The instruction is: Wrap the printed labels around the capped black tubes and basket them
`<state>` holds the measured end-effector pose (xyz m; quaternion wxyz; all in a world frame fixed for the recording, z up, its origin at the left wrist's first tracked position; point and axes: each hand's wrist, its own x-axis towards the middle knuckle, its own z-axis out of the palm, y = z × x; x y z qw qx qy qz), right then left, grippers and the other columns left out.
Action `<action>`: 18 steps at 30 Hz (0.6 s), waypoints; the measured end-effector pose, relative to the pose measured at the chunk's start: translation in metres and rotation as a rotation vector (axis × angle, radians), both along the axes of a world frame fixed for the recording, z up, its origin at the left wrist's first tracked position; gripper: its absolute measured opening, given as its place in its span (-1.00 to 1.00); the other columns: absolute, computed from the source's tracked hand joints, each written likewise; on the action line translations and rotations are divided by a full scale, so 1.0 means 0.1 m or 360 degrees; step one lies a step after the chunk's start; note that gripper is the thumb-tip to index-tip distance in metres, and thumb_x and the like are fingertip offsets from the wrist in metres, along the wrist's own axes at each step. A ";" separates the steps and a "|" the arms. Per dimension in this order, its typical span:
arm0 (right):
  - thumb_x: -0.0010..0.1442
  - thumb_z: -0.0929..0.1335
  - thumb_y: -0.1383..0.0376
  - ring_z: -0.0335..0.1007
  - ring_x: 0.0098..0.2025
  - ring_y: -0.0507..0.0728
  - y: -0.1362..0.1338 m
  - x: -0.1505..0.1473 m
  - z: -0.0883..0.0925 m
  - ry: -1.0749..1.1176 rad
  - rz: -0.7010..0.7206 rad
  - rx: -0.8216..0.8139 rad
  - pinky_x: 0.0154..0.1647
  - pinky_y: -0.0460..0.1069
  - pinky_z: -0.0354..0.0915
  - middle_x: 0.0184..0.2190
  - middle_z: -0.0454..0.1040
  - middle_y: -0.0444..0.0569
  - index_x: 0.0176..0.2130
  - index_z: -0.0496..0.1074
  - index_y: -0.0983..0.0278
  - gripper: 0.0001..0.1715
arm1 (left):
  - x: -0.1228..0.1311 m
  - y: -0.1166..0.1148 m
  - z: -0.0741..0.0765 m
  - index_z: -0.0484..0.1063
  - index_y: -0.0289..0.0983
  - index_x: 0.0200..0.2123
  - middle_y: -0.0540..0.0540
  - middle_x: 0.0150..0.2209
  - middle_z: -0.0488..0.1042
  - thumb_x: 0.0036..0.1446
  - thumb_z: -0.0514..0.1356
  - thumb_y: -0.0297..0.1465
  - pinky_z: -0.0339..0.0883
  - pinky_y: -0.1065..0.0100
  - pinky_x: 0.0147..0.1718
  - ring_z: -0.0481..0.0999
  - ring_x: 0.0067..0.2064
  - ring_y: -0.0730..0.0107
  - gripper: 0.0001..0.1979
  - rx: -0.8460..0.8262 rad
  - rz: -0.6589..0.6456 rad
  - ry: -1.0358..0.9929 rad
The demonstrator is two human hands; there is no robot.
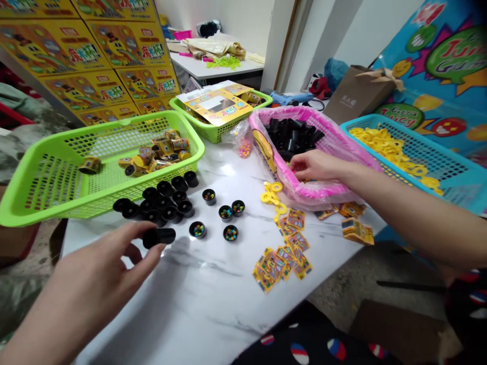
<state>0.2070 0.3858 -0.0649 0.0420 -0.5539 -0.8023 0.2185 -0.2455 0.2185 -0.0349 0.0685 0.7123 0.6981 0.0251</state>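
Observation:
Between the thumb and fingers of my left hand (110,268) is a small black plastic cup (159,236), tilted on its side above the table. Behind it stand several black cups (165,203) in close rows. To their right, several separate black cups (197,230) hold coloured candy beads. My right hand (317,166) reaches over the near rim of a pink basket (304,190) with its fingers curled down inside; what they pinch is hidden. Heaped black plastic pieces (292,134) fill the back of that basket.
Yellow printed wrappers (274,266) and yellow ring pieces (273,195) lie on the white table (213,304). A green basket (38,157) holds wrapped cups. Another green basket (216,133) carries a flat carton. A blue basket (464,177) contains yellow rings. Yellow boxes (125,45) are stacked behind.

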 end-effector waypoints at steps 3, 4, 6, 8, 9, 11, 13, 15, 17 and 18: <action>0.07 0.43 0.22 0.48 -0.36 0.14 -0.02 -0.07 0.06 -0.0114 0.0005 0.0180 -0.36 -0.03 0.29 -0.36 0.60 -0.07 -0.27 0.56 0.23 -0.81 | 0.14 -0.13 -0.09 0.36 -0.13 -0.01 0.04 -0.44 0.58 0.22 0.05 -0.08 0.33 0.31 -0.39 0.58 -0.45 0.22 -0.62 -0.0166 -0.0119 -0.0041; 0.08 0.42 0.24 0.48 -0.35 0.14 -0.05 -0.09 0.10 -0.0103 -0.0019 0.0256 -0.34 -0.02 0.29 -0.35 0.60 -0.05 -0.26 0.56 0.24 -0.81 | 0.19 -0.16 -0.11 0.36 -0.15 0.00 0.01 -0.41 0.59 0.22 0.05 -0.09 0.34 0.30 -0.37 0.59 -0.43 0.21 -0.62 -0.0193 -0.0131 -0.0060; 0.11 0.39 0.26 0.47 -0.34 0.15 -0.20 -0.11 0.22 -0.0017 -0.0075 0.0503 -0.32 0.00 0.30 -0.35 0.58 -0.02 -0.26 0.56 0.26 -0.82 | 0.29 -0.20 -0.17 0.34 -0.16 0.00 -0.01 -0.37 0.60 0.23 0.04 -0.11 0.36 0.29 -0.36 0.60 -0.40 0.19 -0.63 -0.0199 -0.0134 -0.0117; 0.15 0.37 0.29 0.46 -0.34 0.15 -0.49 -0.13 0.38 0.0137 -0.0107 0.0840 -0.30 0.01 0.32 -0.36 0.57 0.00 -0.31 0.55 0.27 -0.85 | 0.36 -0.22 -0.23 0.30 -0.14 0.02 -0.01 -0.33 0.61 0.23 0.05 -0.11 0.38 0.30 -0.35 0.61 -0.36 0.18 -0.64 -0.0149 -0.0094 -0.0176; 0.17 0.36 0.30 0.46 -0.33 0.15 -0.70 -0.14 0.46 0.0223 -0.0105 0.0994 -0.29 0.02 0.33 -0.36 0.56 0.00 -0.33 0.55 0.27 -0.86 | 0.39 -0.23 -0.26 0.29 -0.13 0.02 -0.01 -0.31 0.62 0.23 0.06 -0.11 0.38 0.30 -0.34 0.62 -0.35 0.17 -0.64 -0.0116 -0.0069 -0.0196; 0.21 0.35 0.32 0.46 -0.33 0.14 -1.19 -0.17 0.55 0.0342 -0.0060 0.1179 -0.26 0.03 0.33 -0.36 0.57 -0.01 -0.32 0.53 0.25 -0.86 | 0.42 -0.24 -0.33 0.28 -0.11 0.02 -0.02 -0.30 0.62 0.23 0.06 -0.09 0.39 0.31 -0.34 0.63 -0.31 0.16 -0.63 -0.0068 -0.0029 -0.0197; 0.23 0.36 0.33 0.44 -0.41 0.09 -1.73 -0.21 0.49 0.0449 -0.0036 0.1163 -0.33 -0.02 0.32 -0.38 0.59 -0.04 -0.28 0.53 0.23 -0.90 | 0.43 -0.23 -0.39 0.30 -0.10 -0.02 -0.01 -0.32 0.61 0.24 0.04 -0.05 0.38 0.31 -0.33 0.62 -0.30 0.15 -0.64 -0.0020 0.0020 -0.0150; 0.23 0.37 0.36 0.44 -0.45 0.05 -2.22 -0.27 0.22 0.0616 -0.0021 0.0988 -0.40 -0.07 0.31 -0.39 0.59 -0.07 -0.24 0.52 0.22 -0.89 | 0.42 -0.20 -0.46 0.32 -0.08 -0.07 0.03 -0.37 0.59 0.25 0.00 -0.02 0.36 0.32 -0.35 0.60 -0.32 0.16 -0.65 0.0053 0.0079 -0.0095; 0.23 0.37 0.33 0.37 -0.53 0.02 -2.64 -0.32 -0.20 0.0758 -0.0195 0.0719 -0.46 -0.08 0.28 -0.44 0.57 -0.08 -0.18 0.53 0.23 -0.85 | 0.36 -0.16 -0.55 0.33 -0.07 -0.09 0.06 -0.40 0.58 0.22 0.00 0.03 0.33 0.34 -0.38 0.59 -0.34 0.17 -0.62 0.0073 0.0126 -0.0065; 0.23 0.37 0.30 0.34 -0.55 0.02 -2.83 -0.35 -0.45 0.0824 -0.0392 0.0525 -0.47 -0.08 0.26 -0.46 0.55 -0.07 -0.19 0.54 0.25 -0.84 | 0.32 -0.14 -0.60 0.34 -0.08 -0.07 0.06 -0.40 0.58 0.19 0.03 0.05 0.31 0.36 -0.40 0.59 -0.34 0.17 -0.59 0.0053 0.0131 -0.0071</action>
